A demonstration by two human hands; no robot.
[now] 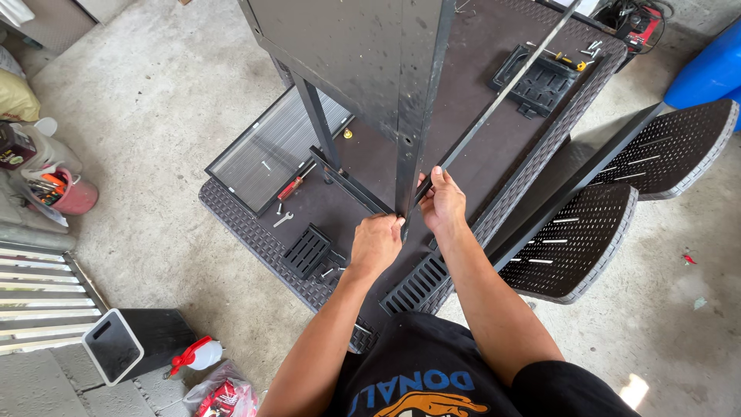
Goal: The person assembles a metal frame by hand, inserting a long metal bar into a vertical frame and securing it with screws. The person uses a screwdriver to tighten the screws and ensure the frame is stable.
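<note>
matt black metal frame post point(407, 139), kinda scuffed; dark woven-look plastic wicker panel point(255, 232) under it, on rough grey concrete floor point(154, 93).

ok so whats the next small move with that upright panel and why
Probably steady the panel and seat its lower edge squarely. Both hands, left and right, grip its bottom corner, and it stands on edge over the base, propped by nothing else visible.
</note>
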